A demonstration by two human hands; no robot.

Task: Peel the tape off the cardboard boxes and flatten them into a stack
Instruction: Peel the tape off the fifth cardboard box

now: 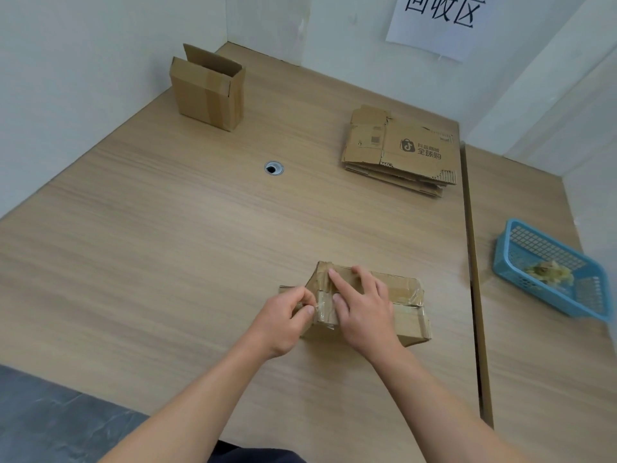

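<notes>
Left hand (287, 315) pinches tape (324, 312) at the left end of the box (412, 325); our right hand (362, 309) lies flat, fingers straight, on its top. We see the box at the bench (167, 262) front, stack (400, 152) and upright box (207, 95) farther back

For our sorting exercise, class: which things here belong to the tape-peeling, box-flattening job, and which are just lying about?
Job: taped box; tape, pinched by left hand; right hand, pressing the box; upright box; flat stack; basket.
Lying about: cable hole; sign.
</notes>
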